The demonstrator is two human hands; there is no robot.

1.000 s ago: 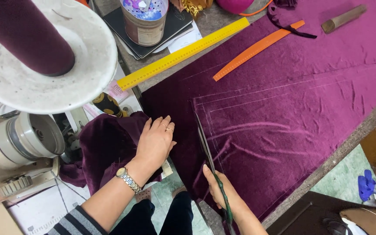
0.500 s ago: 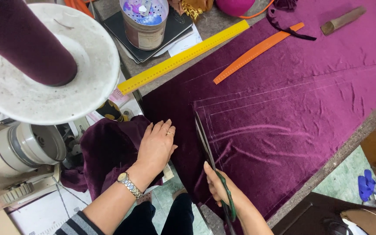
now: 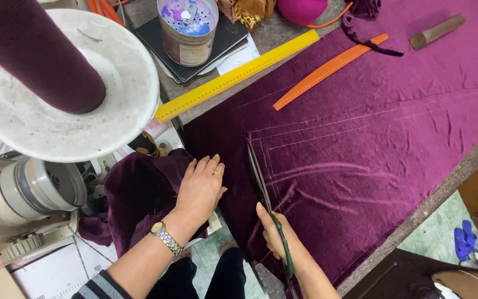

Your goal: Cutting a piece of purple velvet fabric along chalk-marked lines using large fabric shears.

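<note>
A large piece of purple velvet fabric (image 3: 360,127) lies spread on a work table, with chalk lines drawn on it. My right hand (image 3: 276,235) grips a pair of long scissors (image 3: 260,174) by the green handles; the blades lie along a chalk line near the fabric's left edge. My left hand (image 3: 201,188), with rings and a wristwatch, rests flat with fingers apart on the fabric's edge where it hangs over the table.
A yellow ruler (image 3: 233,77) and an orange curved ruler (image 3: 327,71) lie at the back. A tin can (image 3: 188,27) stands on a dark book. A white round stand (image 3: 67,105) carries a dark thread cone (image 3: 34,50). A sewing machine motor (image 3: 23,194) sits at left.
The scissors and my right hand have edged forward along the chalk line. My left hand stays pressed on the fabric's edge.
</note>
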